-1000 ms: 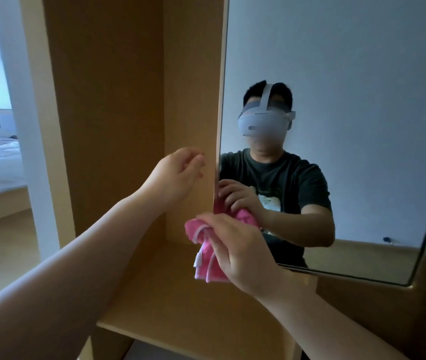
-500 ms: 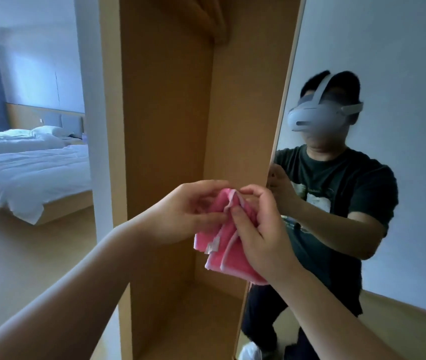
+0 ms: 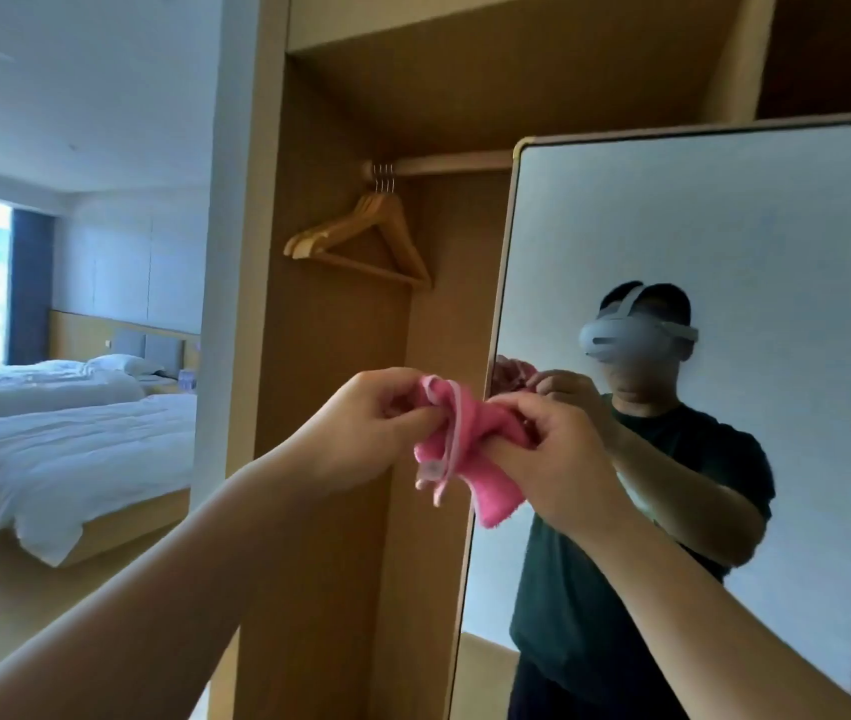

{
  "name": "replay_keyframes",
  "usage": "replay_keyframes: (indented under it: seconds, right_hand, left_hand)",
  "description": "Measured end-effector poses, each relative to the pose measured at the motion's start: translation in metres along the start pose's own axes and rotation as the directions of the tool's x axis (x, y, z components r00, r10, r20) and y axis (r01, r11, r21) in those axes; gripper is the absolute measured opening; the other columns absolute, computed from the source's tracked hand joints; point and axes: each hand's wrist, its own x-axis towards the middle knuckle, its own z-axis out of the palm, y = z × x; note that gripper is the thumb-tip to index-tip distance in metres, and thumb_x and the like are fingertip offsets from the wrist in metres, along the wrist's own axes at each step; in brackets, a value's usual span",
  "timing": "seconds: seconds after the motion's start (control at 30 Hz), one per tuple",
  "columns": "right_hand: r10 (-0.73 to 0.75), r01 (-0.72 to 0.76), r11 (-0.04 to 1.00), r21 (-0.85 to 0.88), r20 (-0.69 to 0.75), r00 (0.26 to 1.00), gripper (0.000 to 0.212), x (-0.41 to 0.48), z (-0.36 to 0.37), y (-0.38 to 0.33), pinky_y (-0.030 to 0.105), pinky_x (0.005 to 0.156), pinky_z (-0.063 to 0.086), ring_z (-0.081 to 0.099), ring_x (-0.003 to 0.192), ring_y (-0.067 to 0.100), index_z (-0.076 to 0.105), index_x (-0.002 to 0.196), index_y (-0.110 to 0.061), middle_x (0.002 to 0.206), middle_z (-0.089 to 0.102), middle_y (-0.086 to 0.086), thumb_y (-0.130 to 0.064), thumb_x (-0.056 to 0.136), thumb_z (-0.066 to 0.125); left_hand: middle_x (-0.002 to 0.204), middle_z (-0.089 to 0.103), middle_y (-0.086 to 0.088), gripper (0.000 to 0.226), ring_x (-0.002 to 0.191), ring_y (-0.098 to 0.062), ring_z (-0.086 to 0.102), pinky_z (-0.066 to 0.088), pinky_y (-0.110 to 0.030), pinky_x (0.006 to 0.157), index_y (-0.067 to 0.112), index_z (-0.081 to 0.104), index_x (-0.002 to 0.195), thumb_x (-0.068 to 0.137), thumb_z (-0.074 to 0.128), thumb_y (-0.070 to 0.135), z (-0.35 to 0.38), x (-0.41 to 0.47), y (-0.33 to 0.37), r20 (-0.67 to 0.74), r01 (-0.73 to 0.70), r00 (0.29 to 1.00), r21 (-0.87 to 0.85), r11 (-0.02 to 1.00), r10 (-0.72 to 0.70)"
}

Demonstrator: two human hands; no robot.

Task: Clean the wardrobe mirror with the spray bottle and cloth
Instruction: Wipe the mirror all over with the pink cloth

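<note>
**Clerk:** Item one, pink cloth (image 3: 465, 459). Location?

**Checker:** Held in the air just in front of the left frame edge of the wardrobe mirror (image 3: 724, 226), bunched, with one end and a label tab hanging down. I cannot tell whether it touches the frame. It is not spread on the glass.

**Clerk:** Item two, left hand (image 3: 376, 423).

**Checker:** Fingers and thumb pinched on the cloth's upper left fold. A second ago it was at the wardrobe panel edge, holding nothing.

**Clerk:** Item three, right hand (image 3: 553, 459).

**Checker:** Fingers curled round the cloth's right side, as before. The change is from a one-handed hold to a two-handed one.

**Clerk:** Item four, spray bottle.

**Checker:** Not in view.

**Clerk:** Surroundings?

**Checker:** Open wardrobe (image 3: 335, 330), hanging rail (image 3: 454, 162), wooden hangers (image 3: 337, 228), and a bed (image 3: 75, 444) in the room on the left. The view has also lifted from the mirror's lower corner to its top corner.

**Clerk:** Meaning for the task?

**Checker:** Judgement only: wiping is paused while the cloth is refolded or turned to another face. The upper glass is probably next, so the task looks partly done. The cloth needs flattening into a pad first, because a loose tail could drag across the glass.
</note>
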Motion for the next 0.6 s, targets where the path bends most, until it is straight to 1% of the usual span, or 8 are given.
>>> replay_keyframes:
  seconds: [0.07, 0.13, 0.23, 0.3, 0.37, 0.43, 0.53, 0.6]
  right_hand:
    - [-0.036, 0.03, 0.997, -0.066, -0.089, 0.995, 0.009, 0.007, -0.01, -0.01, 0.015, 0.054, 0.05, 0.058, 0.055, 0.006, 0.064, 0.083, -0.016, 0.069, 0.064, -0.003, -0.02, 0.085, 0.072]
    - [-0.08, 0.067, 0.99, -0.123, -0.106, 0.991, 0.01, 0.017, -0.019, -0.021, 0.012, 0.051, 0.047, 0.056, 0.053, 0.004, 0.061, 0.084, -0.016, 0.068, 0.062, -0.001, -0.022, 0.087, 0.069]
    - [-0.089, 0.081, 0.992, -0.093, -0.077, 0.993, 0.008, 0.036, -0.03, -0.032, 0.023, 0.063, 0.056, 0.061, 0.067, 0.011, 0.06, 0.092, -0.022, 0.078, 0.063, -0.001, -0.022, 0.087, 0.066]
    - [-0.085, 0.083, 0.996, -0.038, -0.033, 0.996, 0.019, 0.048, -0.036, -0.036, 0.032, 0.072, 0.059, 0.065, 0.079, 0.015, 0.061, 0.099, -0.027, 0.088, 0.066, -0.001, -0.029, 0.082, 0.068]
    - [-0.11, 0.11, 0.994, -0.006, 0.039, 0.993, 0.033, 0.061, -0.04, -0.038, 0.034, 0.08, 0.059, 0.067, 0.091, 0.013, 0.062, 0.111, -0.034, 0.099, 0.069, -0.008, -0.034, 0.079, 0.071]
    - [-0.155, 0.158, 0.986, -0.059, 0.055, 0.986, 0.037, 0.076, -0.041, -0.041, 0.034, 0.086, 0.057, 0.067, 0.099, 0.011, 0.064, 0.116, -0.039, 0.104, 0.07, -0.013, -0.028, 0.081, 0.072]
    - [-0.227, 0.224, 0.954, -0.201, 0.007, 0.974, 0.03, 0.103, -0.045, -0.05, 0.027, 0.081, 0.057, 0.07, 0.089, 0.009, 0.07, 0.11, -0.037, 0.093, 0.074, -0.012, -0.019, 0.086, 0.068]
    - [-0.257, 0.249, 0.932, -0.262, 0.006, 0.967, 0.022, 0.12, -0.048, -0.057, 0.021, 0.073, 0.057, 0.071, 0.082, 0.009, 0.072, 0.107, -0.034, 0.085, 0.074, -0.011, -0.022, 0.089, 0.065]
  left_hand:
    - [0.091, 0.07, 0.002, 0.017, 0.088, -0.015, 0.068, 0.056, -0.033, 0.082, 0.018, 0.068, 0.102, 0.09, 0.063, 0.028, 0.001, 0.003, 0.018, 0.06, -0.025, 0.998, -0.061, 0.998, 0.029]
    - [0.096, 0.07, 0.003, 0.03, 0.09, -0.016, 0.069, 0.057, -0.034, 0.083, 0.018, 0.066, 0.107, 0.081, 0.074, 0.032, 0.0, 0.009, 0.031, 0.071, -0.072, 0.995, -0.059, 0.996, 0.077]
    - [0.093, 0.07, 0.005, 0.028, 0.086, -0.011, 0.068, 0.058, -0.036, 0.08, 0.019, 0.067, 0.102, 0.076, 0.08, 0.019, -0.006, 0.025, 0.044, -0.082, -0.133, 0.987, 0.042, 0.99, 0.137]
    - [0.091, 0.07, 0.005, 0.026, 0.083, -0.008, 0.068, 0.058, -0.034, 0.078, 0.02, 0.068, 0.099, 0.077, 0.078, 0.014, -0.011, 0.039, 0.047, -0.163, -0.164, 0.972, 0.054, 0.985, 0.171]
    - [0.09, 0.07, 0.006, 0.026, 0.082, -0.005, 0.067, 0.058, -0.031, 0.078, 0.021, 0.067, 0.099, 0.077, 0.078, 0.013, -0.016, 0.053, 0.047, -0.198, -0.181, 0.962, 0.064, 0.981, 0.191]
    - [0.09, 0.07, 0.006, 0.026, 0.082, -0.005, 0.067, 0.058, -0.031, 0.078, 0.022, 0.067, 0.098, 0.076, 0.078, 0.012, -0.022, 0.069, 0.047, -0.204, -0.195, 0.957, 0.066, 0.979, 0.205]
    - [0.087, 0.071, 0.005, 0.028, 0.079, -0.006, 0.067, 0.058, -0.031, 0.075, 0.021, 0.068, 0.097, 0.074, 0.079, 0.009, -0.033, 0.094, 0.043, -0.196, -0.245, 0.948, 0.047, 0.968, 0.25]
    - [0.088, 0.071, 0.006, 0.028, 0.08, -0.005, 0.067, 0.057, -0.028, 0.075, 0.023, 0.068, 0.098, 0.075, 0.079, 0.013, -0.041, 0.11, 0.038, -0.204, -0.292, 0.934, 0.032, 0.956, 0.293]
